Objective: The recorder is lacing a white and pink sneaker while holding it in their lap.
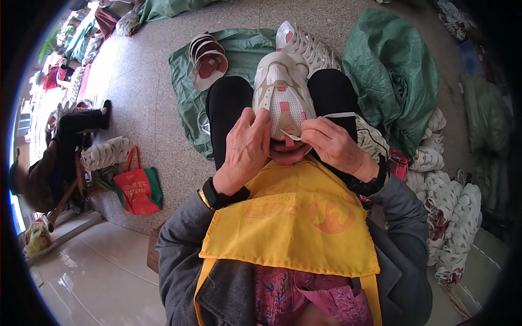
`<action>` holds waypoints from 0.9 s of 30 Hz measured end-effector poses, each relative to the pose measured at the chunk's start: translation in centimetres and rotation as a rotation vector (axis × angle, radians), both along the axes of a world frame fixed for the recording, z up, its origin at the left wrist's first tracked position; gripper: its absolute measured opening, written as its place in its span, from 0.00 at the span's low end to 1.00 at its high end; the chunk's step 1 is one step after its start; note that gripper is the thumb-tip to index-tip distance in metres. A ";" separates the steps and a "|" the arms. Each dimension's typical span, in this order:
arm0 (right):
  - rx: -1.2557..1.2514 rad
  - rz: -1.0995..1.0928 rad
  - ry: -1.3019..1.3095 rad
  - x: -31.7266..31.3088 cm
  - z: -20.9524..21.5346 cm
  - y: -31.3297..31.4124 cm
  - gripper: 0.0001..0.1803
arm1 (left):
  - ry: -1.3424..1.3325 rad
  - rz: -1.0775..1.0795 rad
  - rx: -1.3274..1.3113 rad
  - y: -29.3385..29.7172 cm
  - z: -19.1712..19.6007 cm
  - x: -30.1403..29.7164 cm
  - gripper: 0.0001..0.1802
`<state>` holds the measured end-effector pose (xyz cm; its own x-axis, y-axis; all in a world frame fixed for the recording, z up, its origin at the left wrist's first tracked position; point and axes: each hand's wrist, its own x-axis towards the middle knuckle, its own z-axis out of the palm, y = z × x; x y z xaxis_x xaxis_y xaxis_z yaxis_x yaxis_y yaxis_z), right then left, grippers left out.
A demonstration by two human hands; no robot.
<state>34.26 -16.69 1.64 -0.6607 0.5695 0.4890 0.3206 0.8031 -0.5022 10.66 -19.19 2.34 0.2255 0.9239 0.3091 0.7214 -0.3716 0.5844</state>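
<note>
The shoe (pixel 284 100) lies between the knees (pixel 230 100), tote bag (pixel 136 189) left, sack (pixel 390 76) right.

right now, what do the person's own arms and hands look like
Both jacket sleeves are grey. The left hand and right hand are ungloved, with a black wristband on each side; a thin gold-coloured band also shows by the left wrist.

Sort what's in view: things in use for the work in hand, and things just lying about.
In use:
- white shoe, left hand at its edge
- white lace, at the right hand's fingers

Apparently lying about:
- red-and-green bag
- crumpled green sheeting
</note>
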 end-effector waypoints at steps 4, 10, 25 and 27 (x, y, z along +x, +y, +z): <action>0.010 -0.012 -0.011 0.2 -0.2 -0.2 0.11 | -0.013 0.026 -0.021 -0.4 0.3 0.2 0.05; -0.276 -0.060 0.178 -0.3 0.7 0.0 0.05 | -0.072 0.040 -0.069 0.2 0.6 -0.1 0.05; -0.636 -0.403 0.227 -1.5 -0.1 4.8 0.09 | -0.207 -0.018 -0.122 5.4 1.9 -0.7 0.14; -0.572 -0.431 0.169 -1.6 0.2 5.3 0.09 | -0.198 -0.030 -0.115 6.3 1.5 -0.7 0.14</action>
<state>32.66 -11.36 1.88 -0.2622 0.9584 0.1126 0.4297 0.2204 -0.8757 9.92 -12.91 3.82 0.1989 0.9493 0.2435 0.5779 -0.3143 0.7532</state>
